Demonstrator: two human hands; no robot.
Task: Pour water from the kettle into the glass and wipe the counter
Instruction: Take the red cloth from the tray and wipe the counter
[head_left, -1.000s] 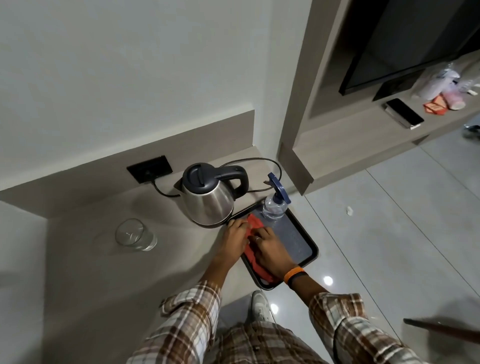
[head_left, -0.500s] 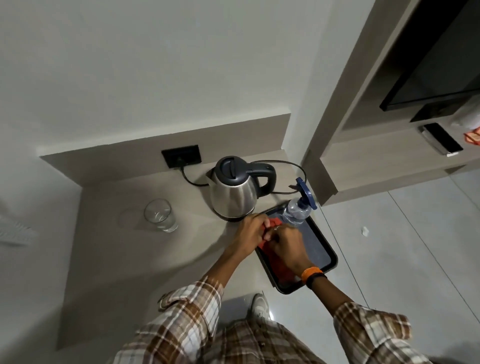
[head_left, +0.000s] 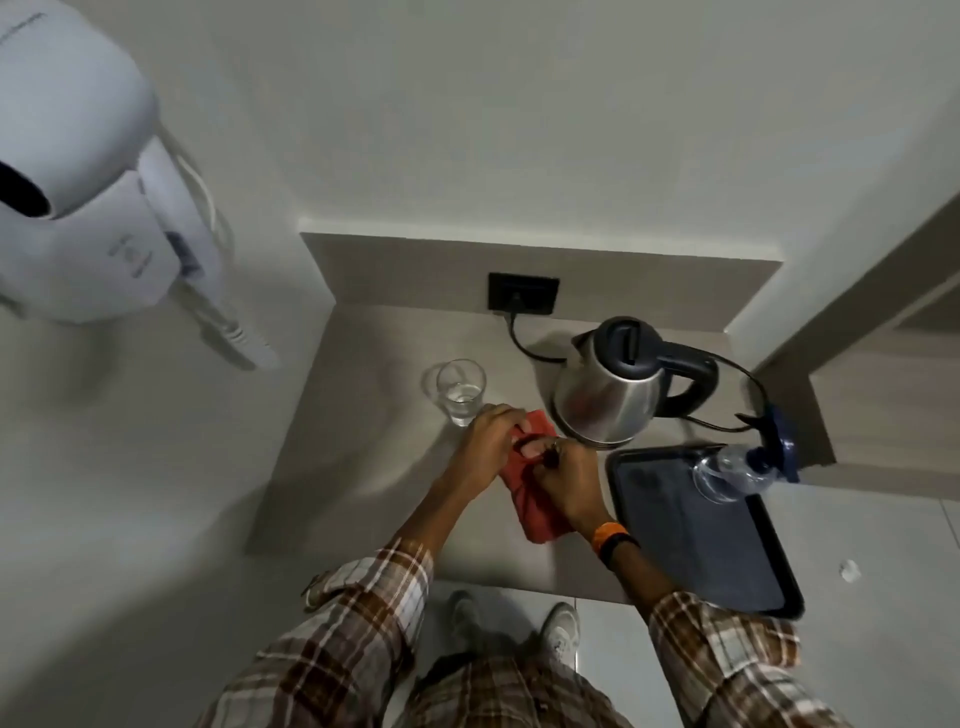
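Observation:
A steel kettle (head_left: 605, 392) with a dark lid and handle stands on its base at the back right of the grey counter (head_left: 363, 467). To its left is a clear glass (head_left: 460, 392) with a little water in it. A red cloth (head_left: 530, 506) lies on the counter in front of both. My left hand (head_left: 485, 441) grips the cloth's far end right beside the glass. My right hand (head_left: 569, 480) holds the cloth's middle, just in front of the kettle.
A dark tray (head_left: 727, 551) overhangs the counter's right front edge, with a clear spray bottle (head_left: 743, 465) lying at its far end. The kettle cord runs to a black wall socket (head_left: 523, 293). A white wall-mounted hair dryer (head_left: 98, 208) hangs at the left.
Both hands carried the red cloth off the tray and leftward onto the counter between glass and kettle. The view swung left, bringing the hair dryer into sight.

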